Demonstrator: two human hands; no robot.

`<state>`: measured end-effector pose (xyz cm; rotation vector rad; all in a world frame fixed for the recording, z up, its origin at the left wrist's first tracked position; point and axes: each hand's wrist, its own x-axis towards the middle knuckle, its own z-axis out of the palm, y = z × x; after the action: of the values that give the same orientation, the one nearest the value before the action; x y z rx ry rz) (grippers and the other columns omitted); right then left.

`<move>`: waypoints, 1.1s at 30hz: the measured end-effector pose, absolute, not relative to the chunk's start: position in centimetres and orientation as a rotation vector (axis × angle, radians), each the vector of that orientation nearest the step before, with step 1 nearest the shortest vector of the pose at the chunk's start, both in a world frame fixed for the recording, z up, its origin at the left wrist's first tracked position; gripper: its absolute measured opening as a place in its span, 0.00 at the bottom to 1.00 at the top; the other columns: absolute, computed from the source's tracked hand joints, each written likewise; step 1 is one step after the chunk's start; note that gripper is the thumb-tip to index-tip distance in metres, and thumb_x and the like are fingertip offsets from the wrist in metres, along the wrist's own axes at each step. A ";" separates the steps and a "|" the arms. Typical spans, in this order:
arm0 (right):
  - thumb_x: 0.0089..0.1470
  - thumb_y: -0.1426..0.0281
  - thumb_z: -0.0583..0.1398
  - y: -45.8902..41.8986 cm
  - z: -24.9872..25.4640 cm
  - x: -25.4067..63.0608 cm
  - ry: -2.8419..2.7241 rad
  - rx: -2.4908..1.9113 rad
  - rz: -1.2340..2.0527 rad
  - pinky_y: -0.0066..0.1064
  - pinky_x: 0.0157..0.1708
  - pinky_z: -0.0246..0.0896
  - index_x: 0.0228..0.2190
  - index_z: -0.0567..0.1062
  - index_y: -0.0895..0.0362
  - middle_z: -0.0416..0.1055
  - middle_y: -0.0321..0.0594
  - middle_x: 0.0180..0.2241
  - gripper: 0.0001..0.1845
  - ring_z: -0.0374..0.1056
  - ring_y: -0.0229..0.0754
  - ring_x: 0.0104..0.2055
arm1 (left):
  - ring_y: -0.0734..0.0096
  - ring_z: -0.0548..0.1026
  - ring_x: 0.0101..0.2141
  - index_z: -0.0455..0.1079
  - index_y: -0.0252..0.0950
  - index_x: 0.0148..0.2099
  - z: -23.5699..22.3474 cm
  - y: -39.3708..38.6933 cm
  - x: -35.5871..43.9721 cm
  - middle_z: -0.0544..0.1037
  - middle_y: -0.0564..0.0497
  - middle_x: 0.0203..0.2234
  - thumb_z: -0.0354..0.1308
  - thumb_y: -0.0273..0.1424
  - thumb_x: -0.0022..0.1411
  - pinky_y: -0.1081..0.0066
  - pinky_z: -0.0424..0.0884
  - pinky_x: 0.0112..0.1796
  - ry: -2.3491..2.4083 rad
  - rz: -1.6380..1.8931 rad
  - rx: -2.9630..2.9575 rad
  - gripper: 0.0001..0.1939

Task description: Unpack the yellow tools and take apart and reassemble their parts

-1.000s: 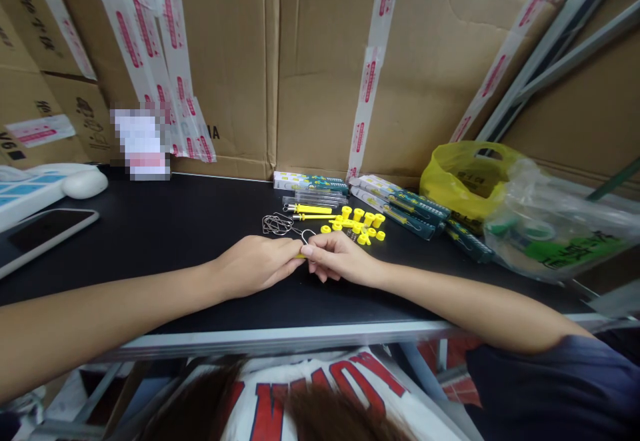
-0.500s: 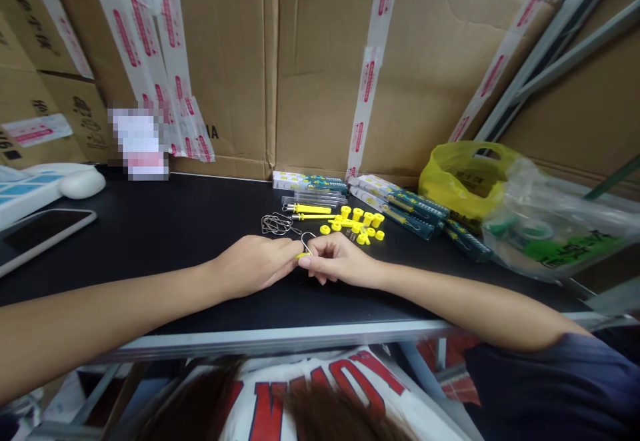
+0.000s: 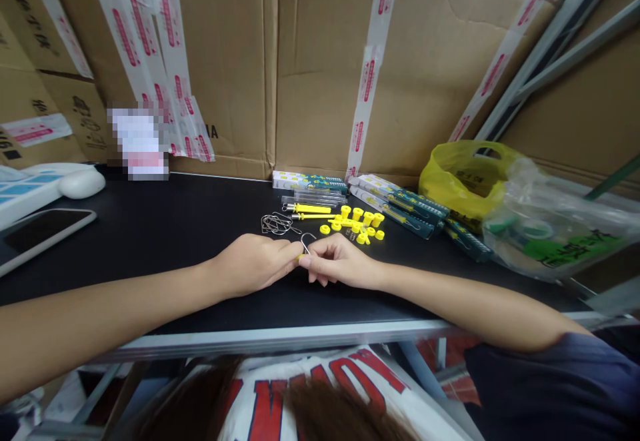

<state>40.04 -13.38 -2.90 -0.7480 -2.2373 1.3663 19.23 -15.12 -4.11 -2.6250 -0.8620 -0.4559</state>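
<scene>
My left hand [image 3: 263, 262] is closed, fingers wrapped round a small yellow plastic part [image 3: 301, 256], of which only a sliver shows at the fingertips. My right hand [image 3: 340, 262] meets it from the right, thumb and forefinger pinching a bent metal wire hook [image 3: 305, 244] whose curve stands up between the hands. How hook and yellow part join is hidden by the fingers. Just beyond lie a tangle of metal hooks [image 3: 278, 225], yellow rods with metal ends [image 3: 313, 208], several yellow caps [image 3: 357, 214], small springs [image 3: 351, 234] and clear tubes [image 3: 320, 198].
Printed narrow boxes [image 3: 400, 204] lie behind the parts, near a yellow plastic bag [image 3: 465, 178] and a clear bag [image 3: 555, 234] at right. At left are a phone [image 3: 45, 234] and a white device [image 3: 45, 188]. Cardboard [image 3: 320, 61] walls the black table's back; its metal edge [image 3: 280, 341] runs in front.
The wire hook and the right fingertips have shifted slightly between the hands. Less of the yellow part shows than half a second ago. The loose parts stay where they were.
</scene>
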 end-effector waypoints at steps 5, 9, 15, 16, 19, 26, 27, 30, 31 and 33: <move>0.50 0.52 0.62 -13.4 -2.8 39.9 -2.259 -0.732 1.314 0.21 0.15 0.46 0.19 0.71 0.61 0.61 0.30 0.14 0.24 0.54 0.28 0.15 | 0.73 0.72 0.21 0.62 0.36 0.35 -4.2 -15.4 19.4 0.72 0.54 0.21 0.41 0.30 0.69 0.77 0.58 0.21 -0.859 -0.453 -2.538 0.12; 0.49 0.51 0.62 -13.5 -2.9 39.9 -2.263 -0.738 1.274 0.21 0.15 0.46 0.19 0.70 0.61 0.62 0.30 0.14 0.25 0.54 0.28 0.15 | 0.72 0.72 0.21 0.63 0.36 0.34 -4.2 -15.6 19.6 0.71 0.53 0.20 0.41 0.30 0.69 0.76 0.59 0.20 -0.879 -0.456 -2.506 0.12; 0.50 0.51 0.61 -13.6 -2.9 39.9 -2.261 -0.748 1.175 0.22 0.15 0.47 0.18 0.69 0.61 0.61 0.31 0.15 0.25 0.55 0.28 0.16 | 0.72 0.72 0.19 0.62 0.36 0.32 -4.2 -15.5 19.7 0.71 0.53 0.17 0.42 0.30 0.68 0.76 0.56 0.19 -0.880 -0.494 -2.429 0.13; 0.51 0.51 0.61 -13.7 -2.9 39.9 -2.267 -0.749 1.150 0.22 0.16 0.46 0.18 0.69 0.61 0.61 0.31 0.15 0.25 0.54 0.28 0.16 | 0.72 0.72 0.19 0.62 0.36 0.32 -4.2 -15.5 19.7 0.71 0.53 0.17 0.43 0.30 0.68 0.77 0.56 0.19 -0.887 -0.487 -2.422 0.12; 0.52 0.52 0.60 -13.6 -2.9 39.9 -2.291 -0.733 1.076 0.22 0.17 0.45 0.18 0.68 0.60 0.59 0.30 0.15 0.25 0.52 0.29 0.17 | 0.71 0.73 0.20 0.62 0.35 0.32 -4.1 -15.4 19.7 0.72 0.53 0.18 0.44 0.30 0.68 0.77 0.56 0.19 -0.928 -0.454 -2.438 0.12; 0.56 0.55 0.58 -13.5 -2.8 40.1 -2.354 -0.692 0.969 0.24 0.21 0.47 0.19 0.67 0.60 0.61 0.32 0.17 0.24 0.53 0.30 0.20 | 0.66 0.77 0.23 0.63 0.35 0.36 -4.1 -15.3 19.7 0.76 0.51 0.22 0.43 0.31 0.69 0.75 0.62 0.20 -1.063 -0.324 -2.540 0.11; 0.56 0.56 0.58 -13.4 -2.8 40.1 -2.358 -0.693 0.967 0.24 0.21 0.47 0.19 0.67 0.60 0.61 0.32 0.18 0.24 0.53 0.30 0.21 | 0.66 0.77 0.24 0.63 0.35 0.36 -4.0 -15.3 19.8 0.77 0.51 0.23 0.43 0.31 0.69 0.75 0.62 0.21 -1.080 -0.299 -2.550 0.11; 0.56 0.56 0.58 -13.4 -2.9 40.1 -2.348 -0.706 1.002 0.24 0.22 0.48 0.19 0.67 0.60 0.62 0.33 0.18 0.23 0.54 0.31 0.21 | 0.65 0.78 0.25 0.64 0.35 0.38 -3.8 -15.4 19.9 0.78 0.50 0.25 0.42 0.32 0.69 0.74 0.64 0.22 -1.148 -0.239 -2.573 0.12; 0.56 0.55 0.58 -13.4 -2.9 40.1 -2.338 -0.715 1.019 0.24 0.21 0.48 0.19 0.67 0.60 0.62 0.33 0.18 0.23 0.54 0.31 0.21 | 0.64 0.78 0.26 0.64 0.35 0.38 -3.7 -15.4 19.9 0.78 0.50 0.26 0.41 0.33 0.69 0.74 0.65 0.22 -1.175 -0.222 -2.579 0.12; 0.56 0.55 0.58 -13.4 -2.9 40.0 -2.328 -0.730 1.035 0.24 0.21 0.48 0.19 0.67 0.60 0.62 0.33 0.18 0.24 0.54 0.31 0.21 | 0.63 0.78 0.27 0.64 0.35 0.38 -3.6 -15.4 20.0 0.78 0.49 0.26 0.41 0.33 0.70 0.73 0.66 0.23 -1.222 -0.186 -2.585 0.13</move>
<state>40.04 -13.42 -2.94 -0.7303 -2.3277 1.0351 20.04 -15.43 -3.60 -2.5848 -1.2219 -0.1864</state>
